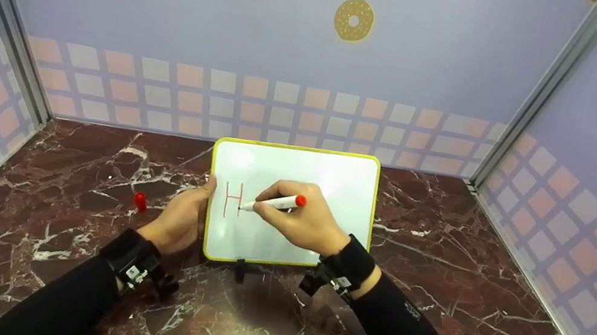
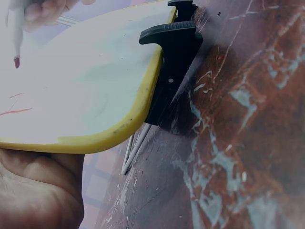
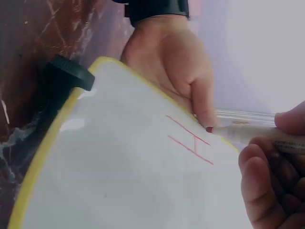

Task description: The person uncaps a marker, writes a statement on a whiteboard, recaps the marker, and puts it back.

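A whiteboard [image 1: 299, 164] with a yellow rim leans tilted on a black stand [image 2: 178, 62]. My left hand [image 1: 180, 219] grips its left edge, thumb at the rim; the fingers behind the board are hidden. Between thumb and fingers, my right hand [image 1: 309, 218] pinches a white marker [image 1: 279, 203] with a red end. Its red tip [image 2: 17, 62] is uncapped and points at the board near a red letter H [image 1: 233, 198] drawn on the left part. Whether the tip touches the surface I cannot tell.
A red marker cap [image 1: 140, 201] lies on the dark marbled table [image 1: 71, 275], left of my left hand. Patterned walls [image 1: 273, 34] with metal corner posts [image 1: 553, 83] enclose the table at the back and both sides.
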{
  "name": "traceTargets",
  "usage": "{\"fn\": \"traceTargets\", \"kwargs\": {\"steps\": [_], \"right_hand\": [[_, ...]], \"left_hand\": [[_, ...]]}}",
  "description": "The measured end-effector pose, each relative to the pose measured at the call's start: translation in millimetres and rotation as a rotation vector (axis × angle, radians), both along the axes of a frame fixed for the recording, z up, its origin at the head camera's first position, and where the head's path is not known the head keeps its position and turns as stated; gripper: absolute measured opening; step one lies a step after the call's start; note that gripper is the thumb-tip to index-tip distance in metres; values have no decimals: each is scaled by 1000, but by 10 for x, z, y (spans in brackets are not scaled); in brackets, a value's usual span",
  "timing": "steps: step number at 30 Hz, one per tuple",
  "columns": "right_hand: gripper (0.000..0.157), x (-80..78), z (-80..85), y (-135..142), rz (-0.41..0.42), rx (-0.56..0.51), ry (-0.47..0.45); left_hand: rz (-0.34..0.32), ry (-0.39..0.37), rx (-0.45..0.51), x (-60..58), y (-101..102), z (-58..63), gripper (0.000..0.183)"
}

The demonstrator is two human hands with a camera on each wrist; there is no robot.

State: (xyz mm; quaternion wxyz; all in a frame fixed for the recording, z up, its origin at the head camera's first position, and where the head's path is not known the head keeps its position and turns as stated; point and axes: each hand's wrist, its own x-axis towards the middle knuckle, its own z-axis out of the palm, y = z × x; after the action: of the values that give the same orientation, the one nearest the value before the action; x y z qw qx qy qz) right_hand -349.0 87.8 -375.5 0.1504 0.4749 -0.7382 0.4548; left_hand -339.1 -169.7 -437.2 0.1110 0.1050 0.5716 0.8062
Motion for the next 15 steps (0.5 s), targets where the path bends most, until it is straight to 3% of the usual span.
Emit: {"fn": "traceTargets", "kwargs": {"steps": [15], "right_hand": [[7, -105, -15, 76, -66, 9, -42]], "left_hand": [[4, -28, 9, -2, 6, 11, 74]]}}
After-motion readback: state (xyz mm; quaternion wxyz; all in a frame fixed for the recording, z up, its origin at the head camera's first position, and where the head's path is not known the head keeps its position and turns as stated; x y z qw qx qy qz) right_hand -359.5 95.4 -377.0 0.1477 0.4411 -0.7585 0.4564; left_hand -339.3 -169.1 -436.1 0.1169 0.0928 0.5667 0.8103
